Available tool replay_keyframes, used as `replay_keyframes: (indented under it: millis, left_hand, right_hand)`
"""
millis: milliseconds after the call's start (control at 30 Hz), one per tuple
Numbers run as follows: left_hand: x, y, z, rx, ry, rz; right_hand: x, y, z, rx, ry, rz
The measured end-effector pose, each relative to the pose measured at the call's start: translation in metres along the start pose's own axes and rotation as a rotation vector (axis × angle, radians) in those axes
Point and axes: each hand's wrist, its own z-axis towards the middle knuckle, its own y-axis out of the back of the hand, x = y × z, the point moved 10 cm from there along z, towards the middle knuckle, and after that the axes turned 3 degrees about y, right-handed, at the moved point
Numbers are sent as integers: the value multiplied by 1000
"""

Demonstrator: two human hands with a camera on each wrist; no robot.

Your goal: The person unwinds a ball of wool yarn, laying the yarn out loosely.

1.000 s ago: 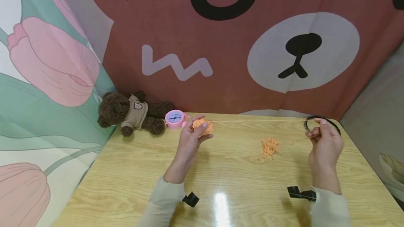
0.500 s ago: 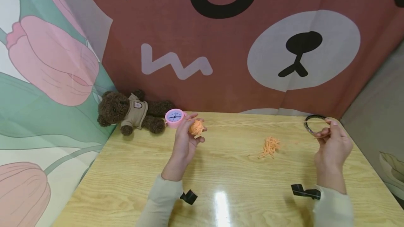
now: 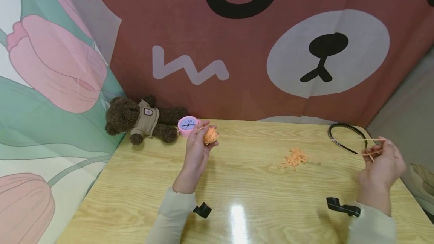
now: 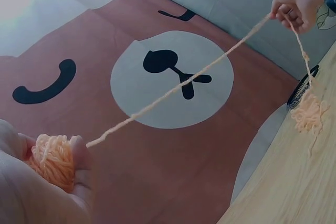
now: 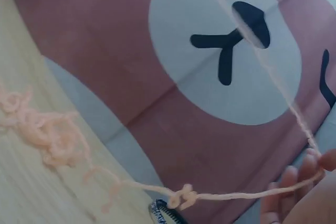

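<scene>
My left hand [image 3: 196, 151] holds a small ball of orange yarn [image 3: 210, 135] in its curled fingers, above the table near the pink clock. From the ball a single yarn strand [image 4: 178, 85] runs taut across to my right hand [image 3: 383, 166], whose thumb and fingers pinch it at the far right. Past the right hand, the yarn sags toward a loose tangle of orange yarn [image 3: 293, 158] lying on the table. In the right wrist view a small knot [image 5: 182, 196] shows on that slack length.
A brown teddy bear [image 3: 145, 119] lies at the back left beside a pink alarm clock [image 3: 187, 125]. At the back right lies a black headband [image 3: 329, 134], near the right hand. A bear-print cloth [image 3: 190, 102] hangs behind the wooden table [image 3: 257, 187].
My right hand has moved to the right, lengthening the strand between the hands. The left hand has shifted slightly left with the ball, and the tangle has been drawn a little rightward.
</scene>
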Motion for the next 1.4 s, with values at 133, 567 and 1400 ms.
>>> replay_keyframes:
  millis: [133, 567, 1400]
  left_hand:
    - [2, -4, -1, 21, 12, -17]
    - [24, -33, -14, 179, 116, 7]
    - [47, -54, -26, 345, 344, -146]
  right_hand:
    - [-11, -11, -3, 78, -34, -158]
    - [-69, -89, -70, 631, 188, -816]
    - [-168, -134, -231, 1441, 47, -1001]
